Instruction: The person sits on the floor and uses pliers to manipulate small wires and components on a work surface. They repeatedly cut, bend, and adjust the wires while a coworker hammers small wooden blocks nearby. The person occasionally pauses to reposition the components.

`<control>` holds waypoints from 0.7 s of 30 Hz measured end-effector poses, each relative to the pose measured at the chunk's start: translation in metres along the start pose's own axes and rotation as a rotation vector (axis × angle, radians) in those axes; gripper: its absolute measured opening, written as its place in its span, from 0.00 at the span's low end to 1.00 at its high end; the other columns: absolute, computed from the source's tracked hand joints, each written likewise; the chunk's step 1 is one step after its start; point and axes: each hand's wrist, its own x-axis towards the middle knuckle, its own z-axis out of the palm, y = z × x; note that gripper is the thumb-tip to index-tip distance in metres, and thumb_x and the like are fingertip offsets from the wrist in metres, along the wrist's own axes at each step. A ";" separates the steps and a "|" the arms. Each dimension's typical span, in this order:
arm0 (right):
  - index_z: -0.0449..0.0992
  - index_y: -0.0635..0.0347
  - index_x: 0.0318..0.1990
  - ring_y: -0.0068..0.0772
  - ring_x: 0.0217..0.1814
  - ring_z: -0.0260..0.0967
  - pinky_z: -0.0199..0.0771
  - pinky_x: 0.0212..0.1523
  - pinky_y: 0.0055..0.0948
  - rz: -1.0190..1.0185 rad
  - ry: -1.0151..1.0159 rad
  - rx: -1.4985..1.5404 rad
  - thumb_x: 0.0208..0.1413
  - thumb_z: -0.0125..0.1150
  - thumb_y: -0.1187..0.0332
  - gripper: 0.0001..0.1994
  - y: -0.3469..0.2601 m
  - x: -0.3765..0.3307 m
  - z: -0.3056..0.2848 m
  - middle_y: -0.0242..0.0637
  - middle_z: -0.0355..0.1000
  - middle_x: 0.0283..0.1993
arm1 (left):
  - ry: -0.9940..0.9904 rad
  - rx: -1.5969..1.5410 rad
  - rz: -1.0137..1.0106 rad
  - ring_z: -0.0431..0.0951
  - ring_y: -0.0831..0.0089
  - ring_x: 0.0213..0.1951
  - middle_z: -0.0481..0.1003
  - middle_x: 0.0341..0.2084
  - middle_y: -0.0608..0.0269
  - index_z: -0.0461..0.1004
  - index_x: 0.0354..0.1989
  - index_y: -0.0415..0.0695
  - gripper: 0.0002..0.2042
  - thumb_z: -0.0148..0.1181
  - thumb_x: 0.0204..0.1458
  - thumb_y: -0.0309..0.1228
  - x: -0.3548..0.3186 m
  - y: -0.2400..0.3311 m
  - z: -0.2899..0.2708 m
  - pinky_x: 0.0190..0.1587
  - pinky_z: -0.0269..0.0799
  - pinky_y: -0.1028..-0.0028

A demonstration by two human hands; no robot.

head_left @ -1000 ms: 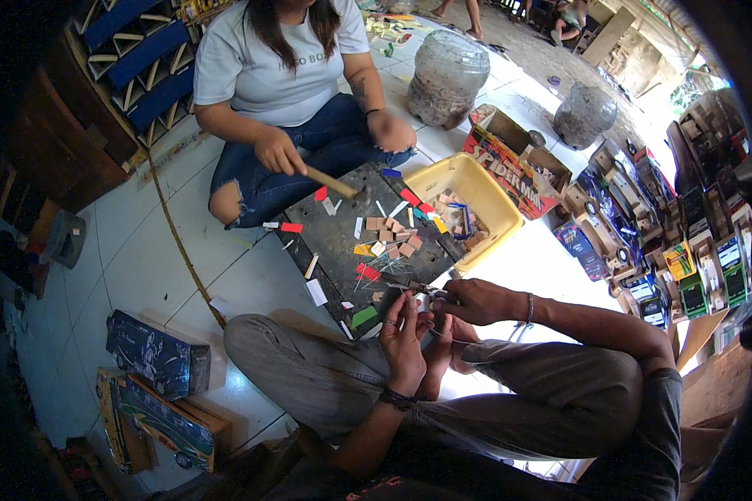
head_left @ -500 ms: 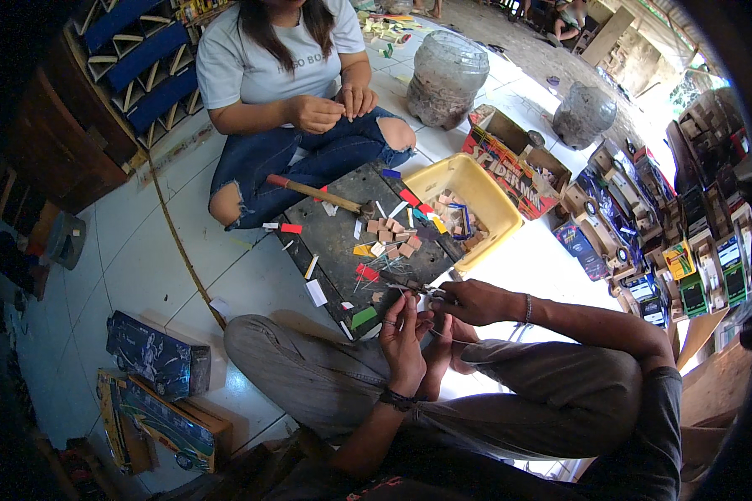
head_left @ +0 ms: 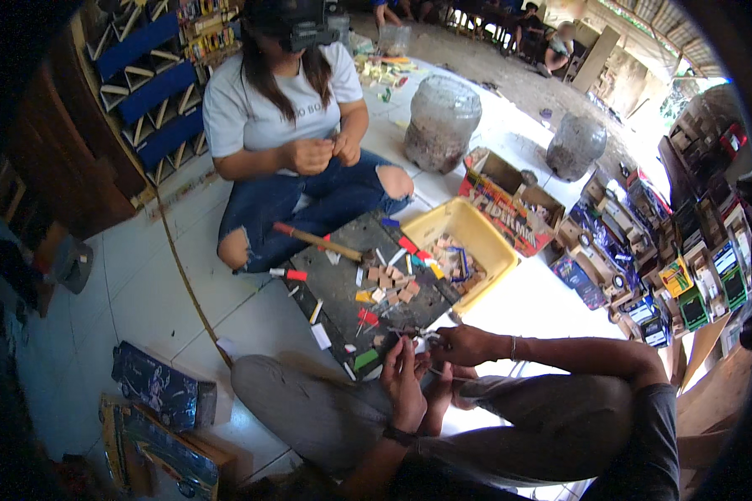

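My left hand (head_left: 404, 386) is raised in front of my crossed legs, its fingertips pinched on a small white piece (head_left: 427, 336). Close beside it, my right hand (head_left: 466, 345) is closed round a small metal hand tool whose exact kind is blurred. The fingertips of both hands almost meet at the near edge of a dark low board (head_left: 326, 292). On that board lie small wooden blocks (head_left: 390, 280), red, yellow, green and white strips, thin sticks and a hammer (head_left: 326, 243) with a red-ended wooden handle.
A yellow basin (head_left: 503, 259) of small pieces stands at the board's far right, a printed carton (head_left: 510, 204) behind it. Wooden toy trucks (head_left: 635, 267) crowd the right; more printed toy trucks (head_left: 163, 384) lie at left. A person (head_left: 284, 117) sits opposite, fingers together.
The view has tilted up, so the scene sits lower and the seated person shows more. My hands stay together at the white piece, with little change in grip.
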 end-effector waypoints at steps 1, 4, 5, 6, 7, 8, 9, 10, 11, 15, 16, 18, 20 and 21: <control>0.71 0.68 0.41 0.55 0.35 0.75 0.75 0.37 0.45 -0.056 0.013 -0.028 0.57 0.57 0.53 0.21 0.002 0.001 0.001 0.55 0.75 0.31 | 0.015 0.009 -0.002 0.77 0.75 0.37 0.75 0.44 0.63 0.71 0.51 0.43 0.14 0.59 0.59 0.33 -0.001 0.000 0.000 0.39 0.74 0.76; 0.73 0.68 0.40 0.54 0.35 0.75 0.75 0.37 0.44 0.008 -0.016 -0.098 0.57 0.57 0.54 0.20 0.007 0.007 0.002 0.53 0.75 0.31 | 0.020 -0.001 0.033 0.76 0.74 0.36 0.75 0.44 0.63 0.72 0.51 0.43 0.14 0.59 0.59 0.35 -0.004 0.000 0.001 0.38 0.74 0.76; 0.73 0.67 0.41 0.54 0.34 0.75 0.75 0.36 0.45 -0.035 -0.029 -0.153 0.57 0.55 0.54 0.21 0.009 0.010 0.002 0.53 0.74 0.30 | 0.034 0.003 0.038 0.76 0.74 0.36 0.75 0.43 0.63 0.72 0.51 0.43 0.15 0.59 0.59 0.35 -0.004 0.000 0.002 0.38 0.74 0.76; 0.73 0.67 0.42 0.55 0.33 0.75 0.75 0.36 0.45 -0.034 -0.017 -0.173 0.56 0.55 0.53 0.21 0.009 0.011 0.004 0.53 0.75 0.30 | 0.039 -0.015 0.038 0.77 0.74 0.35 0.75 0.42 0.62 0.72 0.51 0.42 0.15 0.59 0.59 0.36 -0.004 0.000 0.003 0.38 0.74 0.76; 0.73 0.67 0.43 0.55 0.33 0.75 0.75 0.36 0.46 -0.005 -0.030 -0.207 0.56 0.55 0.53 0.21 0.011 0.013 0.004 0.53 0.75 0.30 | 0.051 -0.007 0.057 0.77 0.74 0.34 0.76 0.41 0.61 0.71 0.51 0.41 0.15 0.58 0.59 0.36 -0.005 0.000 0.004 0.37 0.73 0.76; 0.73 0.66 0.44 0.56 0.33 0.75 0.76 0.36 0.46 0.045 -0.047 -0.144 0.56 0.55 0.53 0.22 0.012 0.016 0.006 0.53 0.75 0.30 | 0.062 -0.012 0.050 0.77 0.74 0.34 0.76 0.41 0.61 0.71 0.51 0.41 0.16 0.58 0.60 0.36 -0.006 0.001 0.005 0.36 0.73 0.76; 0.74 0.64 0.45 0.56 0.34 0.75 0.76 0.37 0.46 0.067 -0.066 -0.183 0.55 0.55 0.51 0.23 0.014 0.018 0.006 0.54 0.75 0.31 | 0.066 -0.015 0.065 0.77 0.74 0.34 0.76 0.41 0.61 0.71 0.52 0.40 0.16 0.58 0.60 0.36 -0.006 0.000 0.006 0.36 0.73 0.77; 0.74 0.64 0.45 0.56 0.34 0.75 0.76 0.38 0.46 0.076 -0.063 -0.193 0.55 0.55 0.50 0.23 0.015 0.020 0.007 0.54 0.75 0.31 | 0.070 -0.004 0.061 0.77 0.75 0.34 0.75 0.42 0.61 0.70 0.54 0.41 0.17 0.57 0.60 0.35 -0.007 0.000 0.007 0.35 0.73 0.77; 0.74 0.64 0.44 0.56 0.35 0.75 0.77 0.38 0.46 0.084 -0.059 -0.205 0.55 0.56 0.49 0.24 0.016 0.023 0.007 0.54 0.76 0.32 | 0.065 -0.015 0.063 0.77 0.75 0.34 0.75 0.42 0.61 0.70 0.55 0.41 0.17 0.57 0.60 0.35 -0.007 0.000 0.008 0.35 0.73 0.77; 0.75 0.64 0.40 0.55 0.33 0.75 0.77 0.34 0.46 0.049 -0.022 -0.202 0.54 0.57 0.52 0.21 0.017 0.020 0.010 0.52 0.75 0.29 | 0.037 -0.015 0.089 0.77 0.76 0.36 0.75 0.42 0.62 0.66 0.59 0.42 0.19 0.56 0.60 0.33 -0.011 -0.003 0.008 0.36 0.72 0.79; 0.75 0.64 0.40 0.55 0.33 0.75 0.77 0.33 0.45 0.056 0.016 -0.199 0.53 0.58 0.53 0.20 0.015 0.020 0.011 0.51 0.75 0.29 | 0.037 -0.005 0.090 0.77 0.76 0.37 0.75 0.42 0.62 0.65 0.59 0.42 0.20 0.56 0.60 0.33 -0.012 -0.004 0.008 0.36 0.71 0.79; 0.75 0.63 0.39 0.54 0.31 0.76 0.77 0.32 0.45 0.100 0.056 -0.192 0.52 0.59 0.55 0.18 0.009 0.017 0.011 0.51 0.75 0.28 | -0.013 0.069 0.116 0.77 0.77 0.38 0.75 0.41 0.62 0.62 0.63 0.43 0.22 0.56 0.61 0.32 -0.014 -0.005 0.007 0.35 0.70 0.80; 0.72 0.62 0.43 0.52 0.29 0.76 0.76 0.28 0.46 0.082 0.155 -0.303 0.55 0.57 0.52 0.20 0.005 0.014 0.009 0.49 0.75 0.26 | -0.018 0.071 0.169 0.77 0.76 0.38 0.76 0.41 0.62 0.59 0.64 0.43 0.24 0.56 0.61 0.32 -0.015 -0.007 0.009 0.37 0.71 0.80; 0.71 0.61 0.44 0.51 0.28 0.76 0.75 0.27 0.46 0.088 0.186 -0.356 0.56 0.56 0.51 0.21 0.003 0.013 0.007 0.48 0.75 0.25 | -0.001 0.084 0.179 0.77 0.76 0.38 0.76 0.40 0.62 0.58 0.65 0.43 0.25 0.55 0.61 0.31 -0.016 -0.008 0.010 0.37 0.72 0.79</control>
